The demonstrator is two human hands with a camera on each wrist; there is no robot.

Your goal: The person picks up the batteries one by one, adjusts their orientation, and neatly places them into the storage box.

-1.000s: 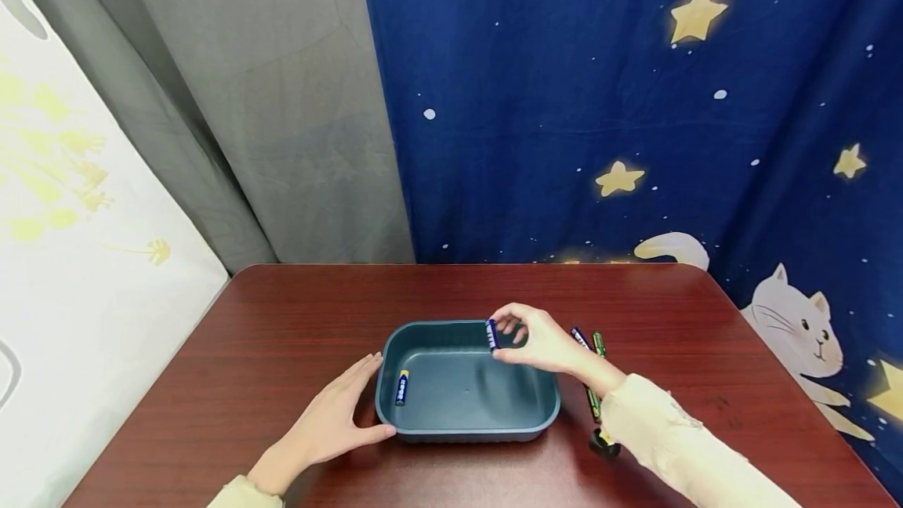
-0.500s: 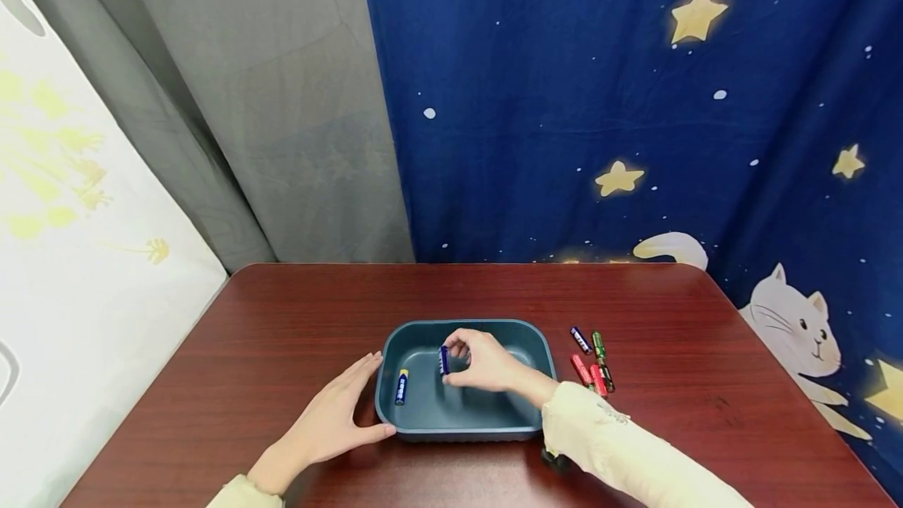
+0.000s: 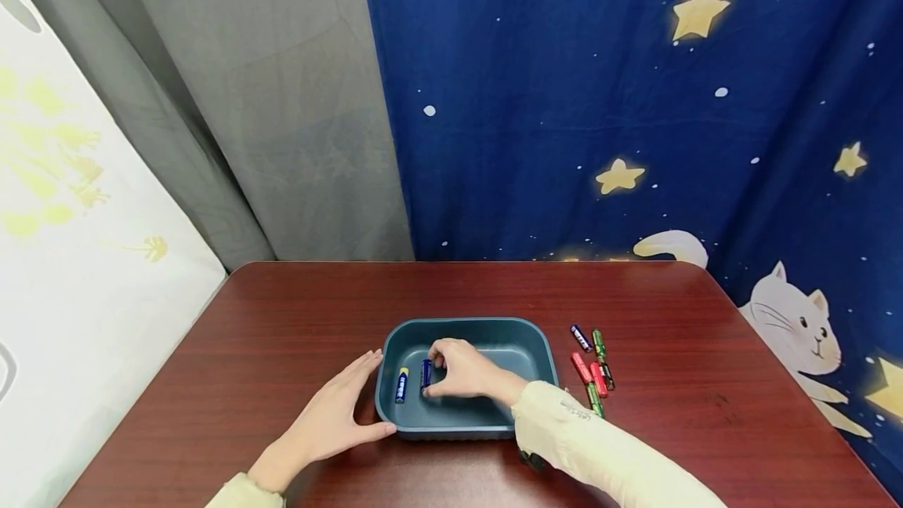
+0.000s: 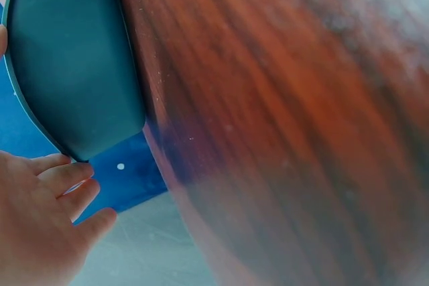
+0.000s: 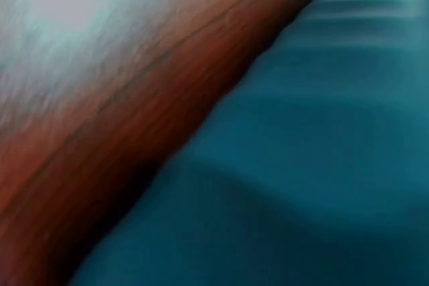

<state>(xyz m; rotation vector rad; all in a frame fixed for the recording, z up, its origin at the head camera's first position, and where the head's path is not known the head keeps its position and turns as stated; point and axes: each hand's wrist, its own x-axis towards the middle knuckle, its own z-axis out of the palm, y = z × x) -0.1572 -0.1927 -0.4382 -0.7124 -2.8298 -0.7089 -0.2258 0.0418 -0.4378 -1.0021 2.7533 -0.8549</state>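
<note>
A blue-green plastic basin (image 3: 480, 328) stands on the dark red wooden table. Inside it, at the left, lies a blue battery with a yellow end (image 3: 401, 385). Just right of that one, my right hand (image 3: 462, 371) pinches a dark blue battery (image 3: 426, 375) between thumb and fingers, low in the basin. My left hand (image 3: 339, 406) rests against the basin's left side, fingers straight and thumb spread. In the left wrist view, the left hand's fingertips touch the basin's rim (image 4: 30, 115). The right wrist view shows only the basin's ribbed outer wall (image 5: 322, 118) and tabletop.
Right of the basin lies a loose group of batteries: a blue one (image 3: 581, 338), a green one (image 3: 598, 343), red ones (image 3: 582, 368) and others. The table (image 3: 296, 312) ends at a grey curtain (image 3: 317, 139) and a blue starry curtain (image 3: 529, 100).
My right hand has moved left and down into the basin with the dark blue battery. The batteries on the right have come into fuller view. My left hand has stayed in place.
</note>
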